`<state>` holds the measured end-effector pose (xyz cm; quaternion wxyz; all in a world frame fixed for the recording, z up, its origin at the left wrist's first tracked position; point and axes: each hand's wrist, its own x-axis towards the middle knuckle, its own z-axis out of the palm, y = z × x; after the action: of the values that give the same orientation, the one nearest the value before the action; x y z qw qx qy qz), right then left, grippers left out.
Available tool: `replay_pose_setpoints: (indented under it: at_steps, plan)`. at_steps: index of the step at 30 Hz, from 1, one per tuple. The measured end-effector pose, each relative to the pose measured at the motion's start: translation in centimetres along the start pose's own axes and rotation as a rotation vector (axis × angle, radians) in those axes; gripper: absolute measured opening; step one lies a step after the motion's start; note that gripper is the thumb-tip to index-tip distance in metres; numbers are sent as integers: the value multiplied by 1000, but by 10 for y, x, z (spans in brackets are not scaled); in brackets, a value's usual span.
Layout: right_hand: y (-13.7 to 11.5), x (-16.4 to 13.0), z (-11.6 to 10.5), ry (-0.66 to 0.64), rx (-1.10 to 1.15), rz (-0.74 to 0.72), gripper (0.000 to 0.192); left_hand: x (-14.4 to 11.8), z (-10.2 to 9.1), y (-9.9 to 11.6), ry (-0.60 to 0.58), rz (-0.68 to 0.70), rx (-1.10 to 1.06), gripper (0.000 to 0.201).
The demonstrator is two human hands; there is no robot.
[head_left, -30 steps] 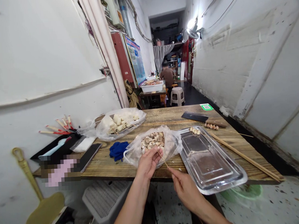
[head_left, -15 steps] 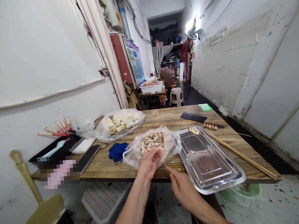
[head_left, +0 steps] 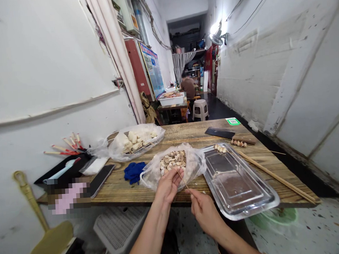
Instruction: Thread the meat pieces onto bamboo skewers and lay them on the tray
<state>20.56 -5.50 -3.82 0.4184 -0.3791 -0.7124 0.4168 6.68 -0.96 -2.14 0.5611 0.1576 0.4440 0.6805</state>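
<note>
Over the near edge of a clear plastic bag (head_left: 195, 156) filled with small brown-and-white, mushroom-like pieces (head_left: 172, 161), my left hand (head_left: 169, 183) pinches at the tip of a thin bamboo skewer (head_left: 185, 182). What sits between those fingertips is hidden. My right hand (head_left: 203, 208) grips the skewer lower down, thumb and fingers closed on it, and its far end slants down below the table edge. To the right lies a shiny metal tray (head_left: 237, 184), with a loaded skewer (head_left: 220, 149) across its far left corner.
Bare bamboo skewers (head_left: 277, 177) lie right of the tray. Beyond them are a cleaver (head_left: 219, 132) and another loaded skewer (head_left: 239, 143). A blue cloth or glove (head_left: 134, 172), a bag of white chunks (head_left: 136, 140) and a phone (head_left: 102, 179) occupy the left. Someone in brown (head_left: 188, 89) sits far back.
My right hand has shifted slightly left and up along the skewer, closer to my left hand. The left hand's pinch stays nearly the same.
</note>
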Motion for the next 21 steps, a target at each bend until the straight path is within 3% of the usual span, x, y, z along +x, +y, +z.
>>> replay_pose_setpoints:
  at_steps: [11,21]
  plan:
    - [3,-2,15,-4,252,105,42,-7,5,2,23,42,14,5]
    - [13,-5,34,40,340,95,36,-8,9,-3,85,91,-12,6]
